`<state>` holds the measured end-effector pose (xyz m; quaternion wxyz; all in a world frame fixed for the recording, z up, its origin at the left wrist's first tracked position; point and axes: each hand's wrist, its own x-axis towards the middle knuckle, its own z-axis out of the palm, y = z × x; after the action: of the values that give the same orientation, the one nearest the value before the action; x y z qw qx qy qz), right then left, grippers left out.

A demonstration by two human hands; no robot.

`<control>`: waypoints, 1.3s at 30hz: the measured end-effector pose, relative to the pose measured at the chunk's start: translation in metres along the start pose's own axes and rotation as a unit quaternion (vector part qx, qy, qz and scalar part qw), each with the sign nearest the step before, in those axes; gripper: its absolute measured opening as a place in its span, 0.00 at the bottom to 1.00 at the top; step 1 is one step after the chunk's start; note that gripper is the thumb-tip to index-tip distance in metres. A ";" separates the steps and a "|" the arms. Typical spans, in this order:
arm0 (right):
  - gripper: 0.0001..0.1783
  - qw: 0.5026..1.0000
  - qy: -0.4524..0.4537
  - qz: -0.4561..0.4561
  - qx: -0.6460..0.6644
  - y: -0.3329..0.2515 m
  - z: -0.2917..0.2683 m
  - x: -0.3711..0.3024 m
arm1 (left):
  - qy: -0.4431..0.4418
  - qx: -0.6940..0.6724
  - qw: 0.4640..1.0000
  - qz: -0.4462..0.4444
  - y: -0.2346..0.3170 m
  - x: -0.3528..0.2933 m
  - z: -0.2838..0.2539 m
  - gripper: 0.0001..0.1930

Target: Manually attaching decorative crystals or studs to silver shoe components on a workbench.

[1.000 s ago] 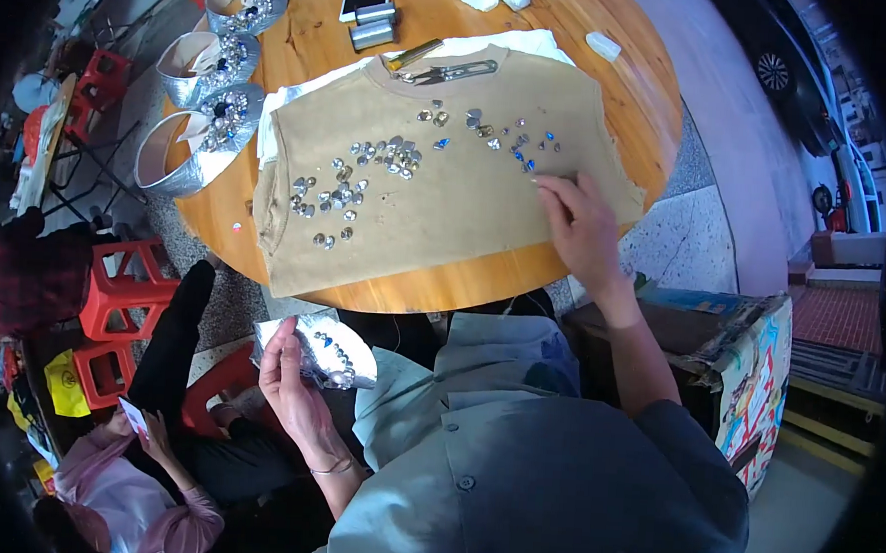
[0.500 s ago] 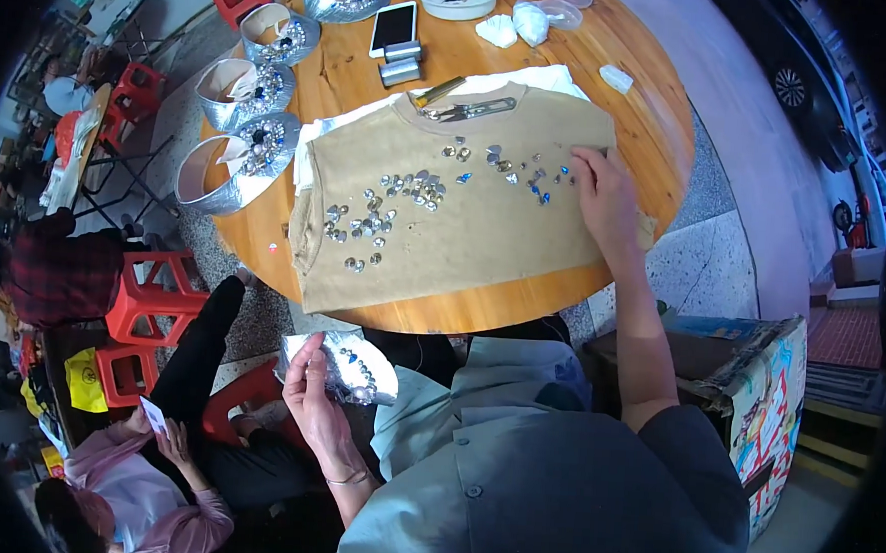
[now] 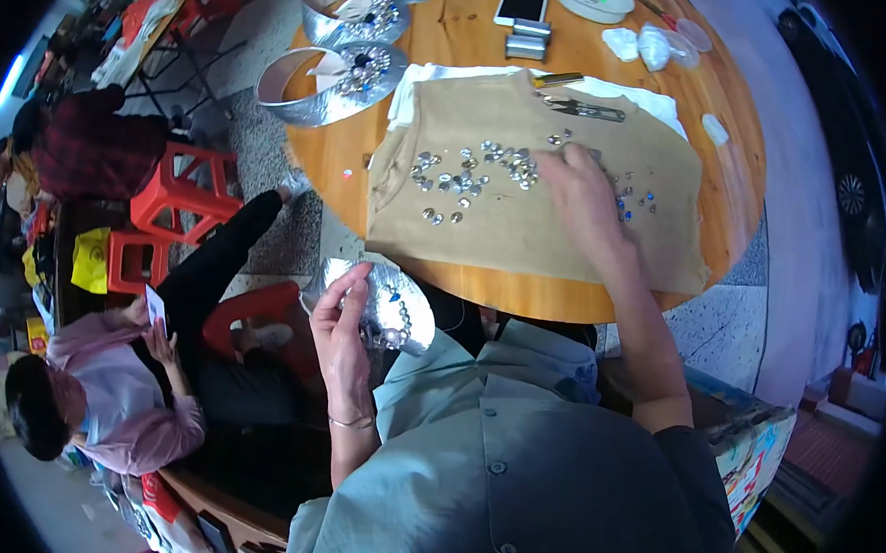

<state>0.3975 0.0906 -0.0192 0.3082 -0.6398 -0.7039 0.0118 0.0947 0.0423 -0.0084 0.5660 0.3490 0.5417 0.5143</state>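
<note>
My left hand [image 3: 343, 316] pinches the edge of a silver collar piece [image 3: 416, 320] set with a curved row of grey beads and dark blue stones; it is held below the table's near edge. My right hand [image 3: 583, 189] is over a tan cloth [image 3: 535, 246], its fingers bent together among loose rhinestones. Its fingertips are partly hidden and slightly blurred, so I cannot see what they hold. Left of it lie several clear and silver rhinestones [image 3: 460, 182]. Small blue stones [image 3: 650, 197] lie to its right. Thread snips [image 3: 587, 109] rest at the cloth's far edge.
Beaded silver collars [image 3: 338, 81] stand at the round wooden table's [image 3: 338, 186] left. Toward the back are a phone [image 3: 522, 2], grey metal blocks [image 3: 527, 41], a white dish [image 3: 596, 2] and small white bags [image 3: 653, 49]. On the left, a person [image 3: 121, 390] sits near red stools [image 3: 182, 193].
My right hand has moved left across the cloth, from the small blue stones toward the clear rhinestones. My left hand still holds the collar piece. The whole view has shifted.
</note>
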 end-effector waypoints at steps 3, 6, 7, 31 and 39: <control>0.12 0.993 -0.054 -0.101 0.007 -0.010 0.002 -0.004 | 0.014 -0.007 1.000 0.005 -0.002 0.002 -0.002 0.11; 0.11 0.999 -0.029 -0.005 0.028 -0.012 -0.007 -0.012 | 0.022 -0.003 1.000 -0.001 -0.005 0.006 -0.006 0.11; 0.11 0.999 -0.035 -0.005 0.028 -0.010 -0.006 -0.014 | 0.022 0.000 1.000 -0.002 -0.006 0.007 -0.007 0.11; 0.13 0.987 -0.122 -0.107 0.005 -0.040 -0.001 0.007 | 0.028 -0.007 0.999 -0.020 -0.009 0.012 -0.010 0.10; 0.11 0.995 -0.034 0.076 -0.056 -0.001 -0.025 -0.034 | -0.003 -0.012 1.000 -0.023 -0.005 0.013 -0.008 0.11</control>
<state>0.4077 0.0502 -0.0134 0.2456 -0.7069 -0.6630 0.0173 0.0869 0.0521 -0.0177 0.5838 0.3314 0.5417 0.5059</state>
